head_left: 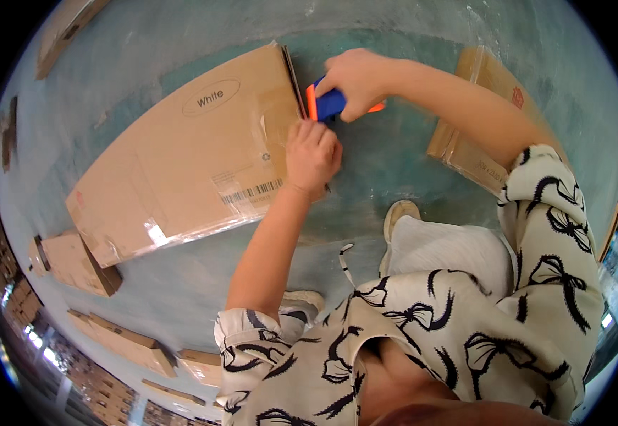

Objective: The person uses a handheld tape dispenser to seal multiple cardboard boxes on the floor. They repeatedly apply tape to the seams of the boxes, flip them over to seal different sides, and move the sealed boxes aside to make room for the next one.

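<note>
A long, flat cardboard box (181, 149) lies at the left, with an oval mark and a barcode on its upper face. My left hand (314, 156) is closed at the box's right end, its fingers curled against the edge there; the fingertips are partly hidden. In my right hand (361, 79) is a blue and orange tape dispenser (330, 104), gripped from above and held right against the same end of the box. Strips of clear tape shine along the box's near edge. Whether tape runs from the dispenser onto the box cannot be made out.
Another taped cardboard box (467, 162) lies at the right, partly behind my right forearm. Smaller boxes (82, 263) rest on the worn green-grey floor (387, 177) at the left and lower left. Stacked cartons (21, 302) stand far left. My shoes (400, 213) are close by.
</note>
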